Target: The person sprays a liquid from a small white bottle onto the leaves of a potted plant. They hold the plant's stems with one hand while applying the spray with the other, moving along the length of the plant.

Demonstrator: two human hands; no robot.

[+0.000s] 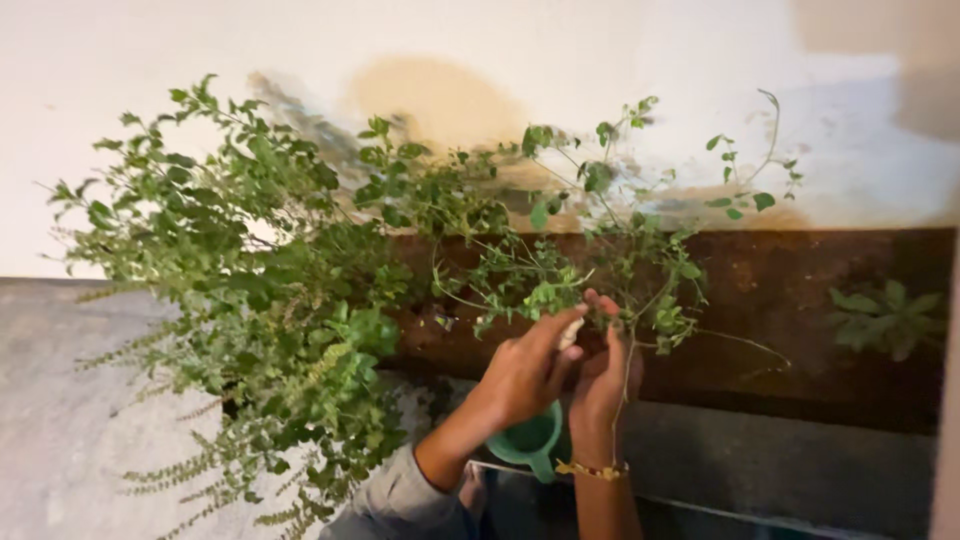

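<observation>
A bushy green plant [270,280] with small leaves and long seed spikes spreads across the left and middle. My left hand [525,370] and my right hand [600,375] are raised together at a thin leafy twig [560,285] of it. Both hands pinch at the twig's stems, fingers closed. A small pale object [571,333] shows between the fingers of the left hand; I cannot tell what it is. A green plastic mug [530,442] sits just below and behind the two wrists. The right wrist wears a gold bangle [592,469].
A stained white wall [600,70] rises behind the plant, with a dark brown band [800,300] below it. A smaller leafy plant [885,318] grows at the right. Grey concrete floor [70,420] lies at the left.
</observation>
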